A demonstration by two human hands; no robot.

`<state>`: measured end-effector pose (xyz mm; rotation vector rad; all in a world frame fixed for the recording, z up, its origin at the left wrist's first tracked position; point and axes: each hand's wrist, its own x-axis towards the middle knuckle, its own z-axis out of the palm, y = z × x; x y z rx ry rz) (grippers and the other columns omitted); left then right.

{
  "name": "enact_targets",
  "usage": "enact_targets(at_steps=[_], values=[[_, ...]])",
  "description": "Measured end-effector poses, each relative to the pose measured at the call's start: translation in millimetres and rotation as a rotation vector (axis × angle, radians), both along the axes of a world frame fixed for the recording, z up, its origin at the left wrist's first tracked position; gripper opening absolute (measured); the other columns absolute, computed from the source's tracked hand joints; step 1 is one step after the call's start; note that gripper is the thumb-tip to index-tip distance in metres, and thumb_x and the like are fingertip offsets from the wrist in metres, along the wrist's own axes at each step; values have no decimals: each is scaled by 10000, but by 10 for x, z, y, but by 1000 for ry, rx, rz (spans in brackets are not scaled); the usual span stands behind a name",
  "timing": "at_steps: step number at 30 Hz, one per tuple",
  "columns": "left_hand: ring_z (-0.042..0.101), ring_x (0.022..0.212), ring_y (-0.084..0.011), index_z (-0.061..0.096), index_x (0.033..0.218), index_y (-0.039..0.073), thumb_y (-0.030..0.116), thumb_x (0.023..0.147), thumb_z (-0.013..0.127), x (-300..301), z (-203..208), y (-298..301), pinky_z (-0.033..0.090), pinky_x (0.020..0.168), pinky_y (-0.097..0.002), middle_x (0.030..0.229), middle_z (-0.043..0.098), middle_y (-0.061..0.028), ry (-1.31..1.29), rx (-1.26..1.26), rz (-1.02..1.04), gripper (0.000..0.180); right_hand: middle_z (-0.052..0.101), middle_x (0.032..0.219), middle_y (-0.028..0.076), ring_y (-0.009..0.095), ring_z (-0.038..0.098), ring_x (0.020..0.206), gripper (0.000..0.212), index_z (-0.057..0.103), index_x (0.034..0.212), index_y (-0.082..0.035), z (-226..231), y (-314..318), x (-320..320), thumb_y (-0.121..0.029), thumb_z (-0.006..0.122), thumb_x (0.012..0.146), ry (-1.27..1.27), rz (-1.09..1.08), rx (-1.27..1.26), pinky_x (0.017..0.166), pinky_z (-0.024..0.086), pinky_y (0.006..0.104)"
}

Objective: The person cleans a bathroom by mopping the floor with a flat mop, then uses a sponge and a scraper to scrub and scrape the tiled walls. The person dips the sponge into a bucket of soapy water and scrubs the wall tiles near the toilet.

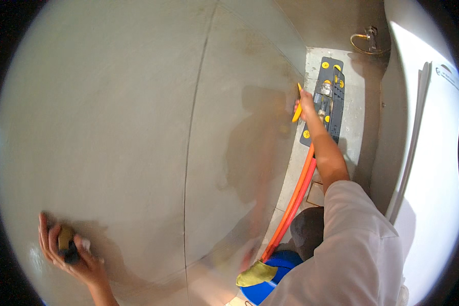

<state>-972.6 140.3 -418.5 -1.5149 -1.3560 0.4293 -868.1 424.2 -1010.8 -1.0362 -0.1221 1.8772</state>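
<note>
At the lower left, my left hand (76, 252) is curled round a small block (66, 240), tan with a black part, against the large grey tiled wall (137, 127). A whitish patch shows by its thumb; I cannot tell the block's exact kind. My right arm reaches away on the far right side. There my right hand (306, 104) closes round a slim yellow strip-like tool (297, 113), held beside the wall. Just right of that hand lies a long dark grey plastic holder (336, 117) with yellow round knobs and some clear and metal pieces on it.
A blue bucket (262, 291) stands low in the middle, a yellow-green cloth (255, 274) over its rim. An orange pole (293, 209) and a red pole (301, 196) run from it to the holder. A smooth white fixture (433, 168) bounds the right; a metal valve (371, 38) sits far right.
</note>
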Motion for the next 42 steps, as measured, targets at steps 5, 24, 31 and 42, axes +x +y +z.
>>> enact_targets(at_steps=[5, 24, 31, 42], values=[[405, 1126, -239, 492, 974, 88, 280, 729, 607, -62, -12, -9, 251, 948, -368, 1205, 466, -65, 10, 58, -17, 332, 379, 535, 33, 173, 390, 421, 305, 439, 918, -137, -420, -1273, -230, -423, 477, 819, 63, 427, -302, 396, 364, 344], [505, 940, -292, 535, 1026, 53, 366, 757, 568, 177, -1868, -2169, 387, 821, -378, 1000, 555, -124, -1089, 30, -9, 415, 555, 722, 117, 171, 540, 539, 463, 381, 1178, -31, 2350, -4543, 6, -222, 531, 784, -185, 2164, 1552, 471, 449, 294], [581, 762, -208, 637, 677, 40, 209, 750, 462, 624, -3639, -4658, 450, 658, -339, 741, 615, -115, -2386, -490, 1301, 254, 548, 731, 133, 194, 567, 606, 504, 319, 1219, 7, 1537, -5530, 3, -231, 515, 820, -158, 2038, 1225, 534, 460, 313], [282, 1220, -257, 318, 1266, 49, 226, 785, 494, 608, -6028, -4620, 225, 1009, -338, 1320, 299, -147, -2040, -190, 1134, 542, 580, 822, 116, 284, 567, 744, 210, 558, 910, -91, 1500, -5658, 145, -142, 534, 708, -254, 1518, 2050, 641, 451, 386]])
